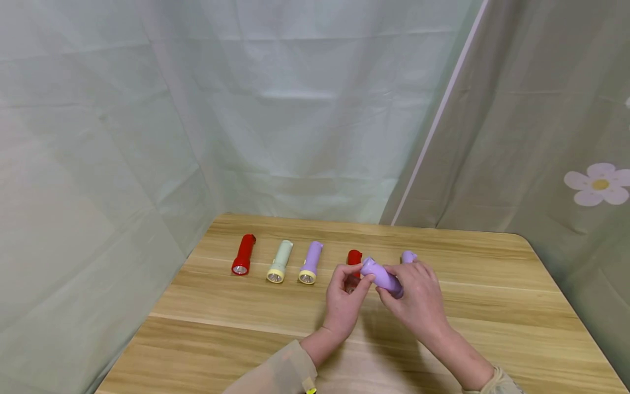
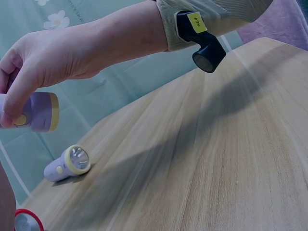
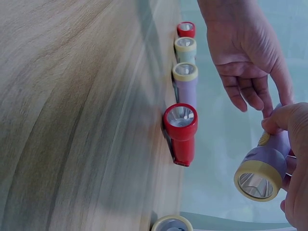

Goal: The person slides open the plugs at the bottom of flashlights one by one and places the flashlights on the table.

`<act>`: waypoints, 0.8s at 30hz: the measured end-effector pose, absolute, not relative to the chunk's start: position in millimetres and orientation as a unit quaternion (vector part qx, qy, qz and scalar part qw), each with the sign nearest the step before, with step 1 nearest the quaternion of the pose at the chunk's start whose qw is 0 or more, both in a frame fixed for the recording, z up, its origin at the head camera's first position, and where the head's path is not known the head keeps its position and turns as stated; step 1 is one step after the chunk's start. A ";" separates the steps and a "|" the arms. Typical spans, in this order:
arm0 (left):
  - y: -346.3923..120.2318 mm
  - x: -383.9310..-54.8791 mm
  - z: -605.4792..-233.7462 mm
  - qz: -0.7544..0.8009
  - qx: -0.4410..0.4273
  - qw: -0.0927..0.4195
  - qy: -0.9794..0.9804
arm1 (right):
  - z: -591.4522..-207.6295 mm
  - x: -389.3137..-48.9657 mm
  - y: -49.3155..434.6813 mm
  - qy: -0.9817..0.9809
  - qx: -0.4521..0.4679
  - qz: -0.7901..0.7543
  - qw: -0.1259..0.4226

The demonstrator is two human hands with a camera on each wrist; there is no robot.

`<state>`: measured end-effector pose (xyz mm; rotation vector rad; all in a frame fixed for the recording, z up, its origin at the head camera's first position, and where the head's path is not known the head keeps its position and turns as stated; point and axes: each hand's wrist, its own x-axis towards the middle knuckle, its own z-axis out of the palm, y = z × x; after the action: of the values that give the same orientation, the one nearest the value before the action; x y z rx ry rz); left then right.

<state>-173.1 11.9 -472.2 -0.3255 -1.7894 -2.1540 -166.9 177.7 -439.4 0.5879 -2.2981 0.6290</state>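
Observation:
A purple flashlight (image 1: 383,276) with a pale yellow head ring (image 3: 257,180) is held above the table between both hands. My right hand (image 1: 418,295) grips its body, with the thumb by the yellow button in the left wrist view. At the tail end, my left hand (image 1: 341,309) pinches it between thumb and index finger; its other fingers hang loosely curled in the right wrist view. Behind the left hand lies a red flashlight (image 1: 354,257), partly covered in the head view. Another purple flashlight (image 1: 408,256) lies behind the right hand, mostly hidden there.
To the left on the wooden table (image 1: 221,306) lie a red flashlight (image 1: 244,254), a pale green one (image 1: 280,260) and a purple one (image 1: 312,261), lenses toward me. Curtains (image 1: 305,109) hang behind and beside the table.

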 end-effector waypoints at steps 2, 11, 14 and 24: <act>12.0 -173.3 -472.5 -0.756 -0.115 0.160 -0.625 | -439.3 -166.9 177.9 -0.881 0.226 0.241 0.340; 12.5 -173.5 -473.8 -0.756 -0.111 0.159 -0.625 | -438.7 -168.7 177.7 -0.869 0.233 0.237 0.367; 12.6 -173.7 -473.8 -0.756 -0.111 0.159 -0.625 | -438.6 -168.5 177.6 -0.867 0.233 0.238 0.370; 13.1 -173.9 -474.7 -0.763 -0.113 0.158 -0.617 | -440.1 -168.5 178.2 -0.874 0.229 0.230 0.363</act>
<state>-173.9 13.1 -474.7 -0.3243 -1.7652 -2.1814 -168.5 178.2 -440.1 0.5903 -2.2493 0.5922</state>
